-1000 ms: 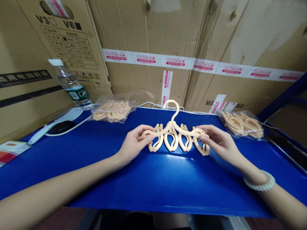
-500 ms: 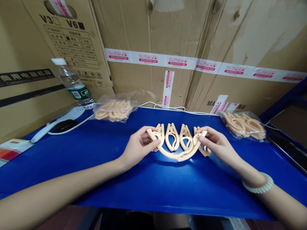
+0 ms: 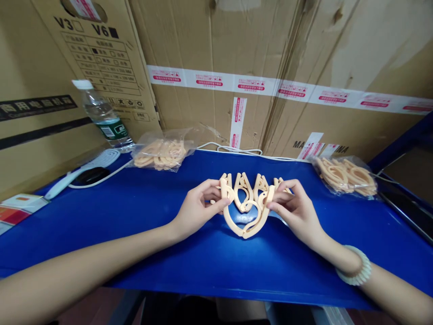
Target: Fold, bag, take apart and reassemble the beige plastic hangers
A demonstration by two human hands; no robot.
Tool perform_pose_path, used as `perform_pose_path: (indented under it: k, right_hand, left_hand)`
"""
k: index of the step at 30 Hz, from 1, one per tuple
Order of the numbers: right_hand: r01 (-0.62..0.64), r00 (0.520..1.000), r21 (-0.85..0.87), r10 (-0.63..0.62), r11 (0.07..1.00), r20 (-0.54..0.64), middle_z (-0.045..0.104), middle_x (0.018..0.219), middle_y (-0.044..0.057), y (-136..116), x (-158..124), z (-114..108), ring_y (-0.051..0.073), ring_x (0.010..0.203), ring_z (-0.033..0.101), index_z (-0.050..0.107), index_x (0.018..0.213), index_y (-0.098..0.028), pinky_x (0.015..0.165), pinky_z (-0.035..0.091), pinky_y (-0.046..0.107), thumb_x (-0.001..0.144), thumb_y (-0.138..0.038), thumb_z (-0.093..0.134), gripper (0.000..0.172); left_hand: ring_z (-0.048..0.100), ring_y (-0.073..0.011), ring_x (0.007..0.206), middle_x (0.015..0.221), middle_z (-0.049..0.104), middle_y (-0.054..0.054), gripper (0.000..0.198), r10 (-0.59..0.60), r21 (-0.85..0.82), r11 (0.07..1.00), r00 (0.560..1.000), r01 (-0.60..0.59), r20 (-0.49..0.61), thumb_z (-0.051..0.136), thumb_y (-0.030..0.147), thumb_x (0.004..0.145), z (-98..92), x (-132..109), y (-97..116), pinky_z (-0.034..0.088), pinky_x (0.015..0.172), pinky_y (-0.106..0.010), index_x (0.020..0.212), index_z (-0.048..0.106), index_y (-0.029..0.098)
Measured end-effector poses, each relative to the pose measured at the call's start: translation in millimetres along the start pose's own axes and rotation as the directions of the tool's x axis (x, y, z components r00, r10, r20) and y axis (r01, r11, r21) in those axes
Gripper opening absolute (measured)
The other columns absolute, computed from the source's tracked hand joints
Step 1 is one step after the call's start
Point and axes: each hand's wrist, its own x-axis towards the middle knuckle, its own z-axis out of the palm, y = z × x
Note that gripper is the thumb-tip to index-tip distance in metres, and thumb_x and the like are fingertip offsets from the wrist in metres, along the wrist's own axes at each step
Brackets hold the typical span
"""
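Observation:
Between my two hands is a cream plastic folding hanger (image 3: 233, 225), partly folded into a deep U with its hinge toward me. My left hand (image 3: 199, 207) pinches the tip of its left arm between thumb and fingers. The right arm's tip is gripped by my right hand (image 3: 294, 210), which wears a pale beaded bracelet (image 3: 358, 266). Just behind it, several folded hangers of the same kind (image 3: 241, 185) lie in a row on the blue table (image 3: 189, 262); the outer ones are partly hidden by my hands.
Clear bags of hangers lie at the back left (image 3: 160, 153) and right (image 3: 347, 176). A water bottle (image 3: 108, 119) stands by the cardboard boxes (image 3: 209, 40). At left are a pale-handled brush-like item (image 3: 77, 174) and a black object (image 3: 93, 176). A white cable (image 3: 230, 149) runs along the back.
The hanger's arms have swung closer together, from a wide shallow curve to a narrower U. My right hand has moved left with its arm, and the hinge sits nearer to me.

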Motion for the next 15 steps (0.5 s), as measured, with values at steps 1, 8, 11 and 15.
perform_pose_path:
  k: [1,8,11,15]
  right_hand:
    - [0.009,1.0,-0.045,-0.008,0.999,0.029,0.07,0.082,0.001,-0.9,-0.4,0.0,0.018,0.073,0.07,0.053,0.095,-0.025,0.066,0.059,0.03,0.093,-0.037,0.074,0.024]
    - [0.119,0.902,-0.17,-0.035,0.978,0.431,0.069,0.118,0.009,-9.0,-5.6,-0.6,0.021,0.103,0.068,0.068,0.122,-0.024,0.088,0.059,0.035,0.103,-0.033,0.059,0.023]
    - [0.154,0.881,-0.186,-0.05,0.97,0.471,0.068,0.125,0.008,-9.9,-5.7,-0.7,0.021,0.11,0.066,0.065,0.132,-0.027,0.094,0.057,0.037,0.104,-0.03,0.058,0.029]
    - [0.205,0.888,-0.229,-0.083,0.952,0.452,0.068,0.128,0.007,-9.7,-4.2,-2.2,0.024,0.125,0.059,0.061,0.139,-0.03,0.105,0.052,0.044,0.103,-0.029,0.059,0.036]
  left_hand:
    - [0.072,-0.0201,0.073,0.078,0.073,-0.003,0.042,0.002,0.01,1.0,1.0,-0.002,0.0,0.082,0.04,0.075,0.0,0.0,-0.2,0.063,0.06,-0.029,0.105,0.063,0.018]
    - [0.073,-0.0203,0.074,0.078,0.073,-0.003,0.039,-0.004,0.032,0.999,1.0,0.004,0.006,0.081,0.036,0.075,-1.2,0.4,-3.6,0.063,0.062,-0.029,0.105,0.064,0.018]
    - [0.073,-0.0194,0.074,0.079,0.073,-0.003,0.038,-0.014,0.005,1.0,1.0,0.014,0.021,0.081,0.033,0.075,-1.7,0.6,-5.7,0.063,0.063,-0.029,0.105,0.064,0.017]
    - [0.072,-0.0181,0.074,0.079,0.072,-0.001,0.04,0.03,-0.05,0.998,0.999,-0.029,0.024,0.082,0.029,0.075,-1.4,-0.9,-5.4,0.062,0.062,-0.027,0.106,0.06,0.019]
